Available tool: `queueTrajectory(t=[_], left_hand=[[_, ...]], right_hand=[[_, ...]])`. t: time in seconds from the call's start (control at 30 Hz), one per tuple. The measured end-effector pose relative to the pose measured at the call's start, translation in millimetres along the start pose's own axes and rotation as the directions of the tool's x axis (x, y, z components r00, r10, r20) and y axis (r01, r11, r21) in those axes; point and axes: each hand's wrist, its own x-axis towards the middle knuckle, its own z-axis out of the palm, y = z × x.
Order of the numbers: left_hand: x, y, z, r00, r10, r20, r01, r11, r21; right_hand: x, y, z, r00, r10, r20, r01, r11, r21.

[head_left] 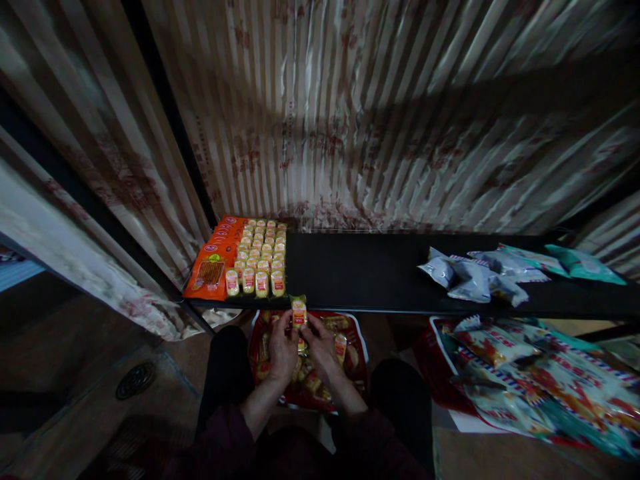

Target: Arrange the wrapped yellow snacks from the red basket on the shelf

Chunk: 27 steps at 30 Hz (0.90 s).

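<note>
Between the fingers of my left hand [284, 347] and my right hand [321, 343] is a small wrapped snack cake [299, 313], upright, its label facing me. Both hands are closed on its sides, just in front of the shelf edge. Beneath them a red basket with a white rim [364, 340] holds several more wrapped snacks [313, 381]. On the black shelf [350, 270], rows of matching wrapped cakes [261, 283] stand packed together at the left. Orange snack packs [213, 270] stand in a row beside them.
Silver and teal bags [470, 280] lie on the shelf's right part. Below them, a second red basket [431, 373] is heaped with snack bags [540, 373]. A patterned curtain [325, 120] hangs behind the shelf, with dark metal posts [170, 113] at the left. A round drain [135, 380] is on the floor.
</note>
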Motion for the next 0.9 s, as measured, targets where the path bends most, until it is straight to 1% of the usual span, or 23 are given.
queueTrajectory(t=[0.13, 0.23, 0.33, 0.4, 0.5, 0.67, 0.8, 0.9], left_hand=[[-0.2, 0.4, 1.7, 1.0, 0.007, 0.001, -0.007, 1.0, 0.007], [-0.7, 1.3, 2.9, 1.0, 0.006, 0.002, -0.006, 1.0, 0.006], [-1.3, 3.6, 3.7, 1.0, 0.005, 0.0, -0.005, 1.0, 0.006], [-1.5, 4.2, 4.4, 1.0, 0.011, -0.001, -0.011, 1.0, 0.008], [-0.9, 1.1, 6.6, 0.999, 0.033, -0.003, -0.033, 0.999, 0.005], [0.8, -7.8, 10.8, 0.998, 0.064, -0.003, -0.063, 0.998, 0.03], [1.2, -6.0, 10.9, 0.999, 0.048, 0.007, -0.048, 0.997, 0.052], [1.3, -3.0, 10.6, 1.0, 0.03, -0.002, -0.03, 0.999, 0.036]], right_hand=[[1.7, 3.8, -3.8, 1.0, -0.005, 0.023, 0.005, 1.0, 0.007], [2.4, 5.7, -6.1, 1.0, -0.001, 0.018, 0.001, 1.0, 0.002], [2.2, 5.2, -7.5, 1.0, -0.007, 0.012, 0.007, 1.0, -0.004], [1.5, 3.6, -7.7, 0.999, -0.018, 0.027, 0.018, 1.0, -0.003], [-0.1, 0.7, -7.3, 0.999, -0.023, 0.038, 0.023, 1.0, -0.013], [-1.1, -1.8, -6.7, 1.0, -0.02, 0.019, 0.02, 1.0, -0.004], [1.6, 0.2, -7.7, 1.0, -0.003, 0.008, 0.003, 1.0, -0.026], [3.7, 2.0, -8.5, 1.0, -0.006, 0.011, 0.007, 1.0, -0.03]])
